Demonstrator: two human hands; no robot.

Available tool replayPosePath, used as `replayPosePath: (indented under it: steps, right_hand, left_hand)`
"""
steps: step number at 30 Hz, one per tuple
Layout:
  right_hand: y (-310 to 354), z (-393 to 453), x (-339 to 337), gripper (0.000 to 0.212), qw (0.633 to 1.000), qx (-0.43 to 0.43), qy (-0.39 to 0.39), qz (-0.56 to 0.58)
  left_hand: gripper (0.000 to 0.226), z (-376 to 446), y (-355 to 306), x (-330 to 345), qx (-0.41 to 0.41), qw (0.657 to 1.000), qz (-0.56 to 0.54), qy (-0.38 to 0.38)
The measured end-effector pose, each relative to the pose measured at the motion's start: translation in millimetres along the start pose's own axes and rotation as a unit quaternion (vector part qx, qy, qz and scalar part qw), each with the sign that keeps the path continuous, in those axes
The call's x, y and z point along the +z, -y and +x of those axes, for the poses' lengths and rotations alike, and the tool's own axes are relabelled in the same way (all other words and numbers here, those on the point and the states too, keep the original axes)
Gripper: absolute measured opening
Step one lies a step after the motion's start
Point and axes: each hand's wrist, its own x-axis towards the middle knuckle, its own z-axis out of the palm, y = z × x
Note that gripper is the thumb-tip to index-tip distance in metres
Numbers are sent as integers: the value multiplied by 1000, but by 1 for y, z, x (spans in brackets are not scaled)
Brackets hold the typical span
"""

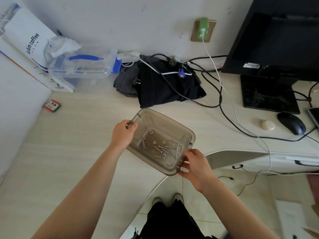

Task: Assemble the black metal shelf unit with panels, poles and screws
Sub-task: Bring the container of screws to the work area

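A smoky grey translucent plastic box [189, 133] sits near the front edge of the pale desk. Inside it lie several silver screws [164, 150], washers and a small hex key. My left hand [123, 133] grips the box's far left rim, fingers curled over the edge. My right hand [194, 165] holds the near right corner, thumb on the rim and fingers under it. No shelf panels or poles are in view.
A clear storage box with a blue handle [82, 66] and a white coffee bag [32, 44] stand at the back left. Dark folded cloth [164, 87] and cables lie behind the box. A monitor [276, 54] and mouse [291, 123] are at the right.
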Motion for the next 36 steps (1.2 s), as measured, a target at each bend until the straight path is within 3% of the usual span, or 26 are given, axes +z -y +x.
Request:
replayPosePath:
  steps: [8,15,20,27,36]
  right_hand:
    - [15,1,-40,10,990,-109,-64,-58]
    - [19,-11,-95,7,964,-181,-141,-134]
    - [2,-40,-129,9,938,-223,-216,-153]
    - [-59,-87,-158,9,908,-201,-364,-44]
    - [-161,-167,-181,5,867,-136,-471,86]
  left_hand:
    - [14,-34,-8,21,-50,983,-178,-9]
    - [16,-74,-20,67,-39,980,-194,9]
    - [15,-104,-26,97,-45,976,-202,69]
    - [18,-151,-22,131,-16,970,-177,163]
    - [17,-222,4,171,19,953,-64,295]
